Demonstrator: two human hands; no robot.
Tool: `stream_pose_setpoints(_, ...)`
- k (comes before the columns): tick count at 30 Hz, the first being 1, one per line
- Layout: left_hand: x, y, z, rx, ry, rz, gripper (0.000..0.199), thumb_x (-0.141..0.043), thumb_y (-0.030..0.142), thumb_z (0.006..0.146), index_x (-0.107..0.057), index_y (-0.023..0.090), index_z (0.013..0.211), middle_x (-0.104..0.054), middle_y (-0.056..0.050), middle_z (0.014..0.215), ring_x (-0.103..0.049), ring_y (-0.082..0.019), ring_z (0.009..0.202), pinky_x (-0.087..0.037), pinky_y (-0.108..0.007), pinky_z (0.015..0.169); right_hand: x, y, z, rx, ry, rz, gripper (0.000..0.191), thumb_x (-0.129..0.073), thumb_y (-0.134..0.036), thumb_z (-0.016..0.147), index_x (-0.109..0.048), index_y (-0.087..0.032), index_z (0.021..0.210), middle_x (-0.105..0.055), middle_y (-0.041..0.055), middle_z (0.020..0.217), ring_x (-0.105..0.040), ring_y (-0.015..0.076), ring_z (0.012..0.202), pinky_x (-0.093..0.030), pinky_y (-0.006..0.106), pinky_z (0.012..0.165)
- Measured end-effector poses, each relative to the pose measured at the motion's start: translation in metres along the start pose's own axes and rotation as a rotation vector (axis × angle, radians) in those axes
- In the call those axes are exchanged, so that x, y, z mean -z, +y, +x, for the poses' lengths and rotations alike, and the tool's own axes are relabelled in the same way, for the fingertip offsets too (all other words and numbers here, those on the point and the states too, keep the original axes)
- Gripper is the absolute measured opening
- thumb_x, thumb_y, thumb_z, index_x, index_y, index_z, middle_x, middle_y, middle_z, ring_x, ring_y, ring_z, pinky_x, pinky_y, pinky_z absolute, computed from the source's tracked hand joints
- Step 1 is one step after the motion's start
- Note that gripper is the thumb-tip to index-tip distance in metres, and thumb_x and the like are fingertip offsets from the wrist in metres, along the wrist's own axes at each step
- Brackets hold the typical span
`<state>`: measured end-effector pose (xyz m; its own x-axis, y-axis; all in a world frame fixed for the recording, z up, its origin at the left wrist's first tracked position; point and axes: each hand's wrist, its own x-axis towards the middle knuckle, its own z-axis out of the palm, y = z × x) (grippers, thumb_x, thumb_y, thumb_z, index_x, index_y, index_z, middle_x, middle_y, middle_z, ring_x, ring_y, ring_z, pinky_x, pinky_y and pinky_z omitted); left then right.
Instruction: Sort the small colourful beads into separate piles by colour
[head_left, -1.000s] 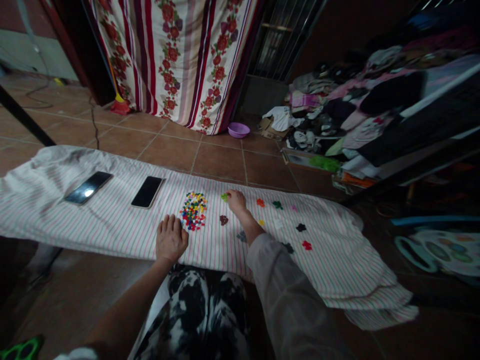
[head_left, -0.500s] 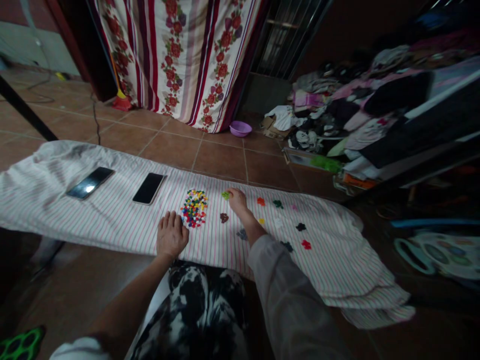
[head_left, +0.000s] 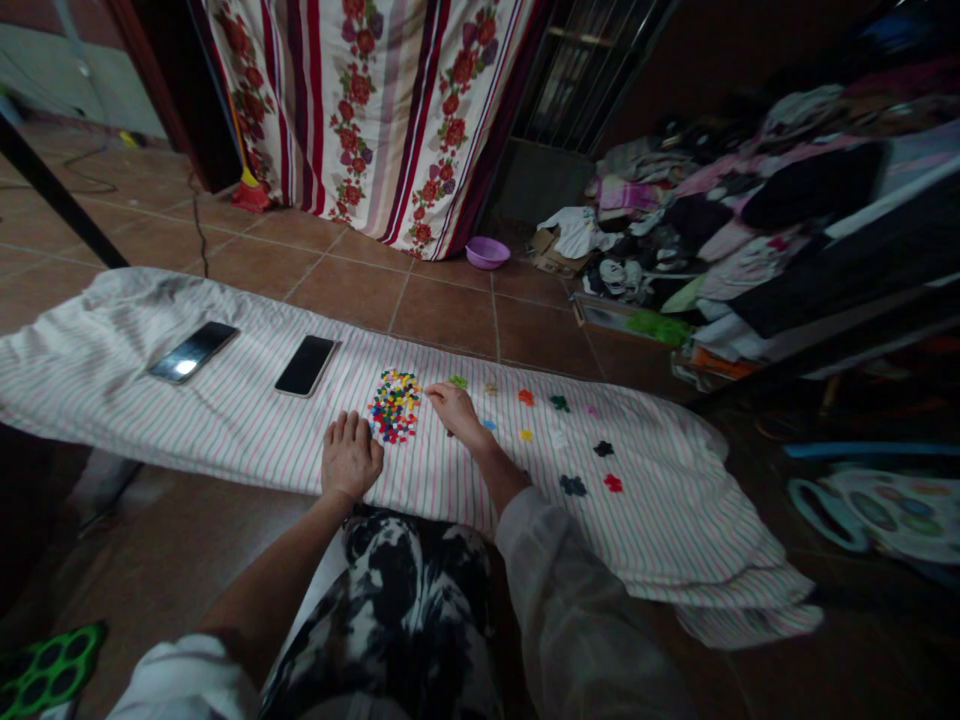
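A mixed pile of small coloured pieces [head_left: 395, 405] lies on the striped cloth [head_left: 420, 480]. My left hand [head_left: 351, 455] rests flat at the pile's lower left edge, fingers spread. Just right of the pile, my right hand [head_left: 454, 410] has its fingertips pinched together; anything between them is too small to make out. Beyond its fingers is a light green cluster [head_left: 458, 381]. Farther right are single-colour clusters, among them orange [head_left: 526, 398], dark green [head_left: 559, 403], yellow [head_left: 526, 435], black [head_left: 603, 449] and red [head_left: 613, 483]. My right hand and forearm partly hide some clusters.
Two phones, one dark [head_left: 305, 366] and one reflecting a light [head_left: 193, 352], lie on the cloth's left part. Past the far edge, a purple basin [head_left: 487, 253] stands on the tiled floor by a floral curtain [head_left: 360, 120]. Clothes [head_left: 637, 215] are heaped at the right.
My right hand has moved left from the light green cluster to the pile's right edge, uncovering a tan and a light blue cluster. My left hand stays beside the pile. The view has shifted slightly.
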<state>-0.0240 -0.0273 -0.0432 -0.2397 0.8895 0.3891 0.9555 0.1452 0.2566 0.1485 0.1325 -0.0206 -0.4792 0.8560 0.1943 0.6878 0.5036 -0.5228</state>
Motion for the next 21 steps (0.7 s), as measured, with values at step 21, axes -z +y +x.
stream_pose_setpoints(21, -0.001, -0.001, -0.001, 0.014, -0.010, -0.041, 0.043, -0.042, 0.029, 0.082, -0.058, 0.008, 0.116, -0.055, -0.020, 0.130, -0.041, -0.033, 0.131, -0.030, -0.048, 0.106, -0.012, -0.024, -0.019, 0.130, -0.246, -0.138, 0.026, -0.050, -0.015, 0.089, -0.070, -0.022, 0.104, -0.066, 0.0053, 0.100, -0.058, 0.0162, 0.095, -0.040, 0.024, 0.087)
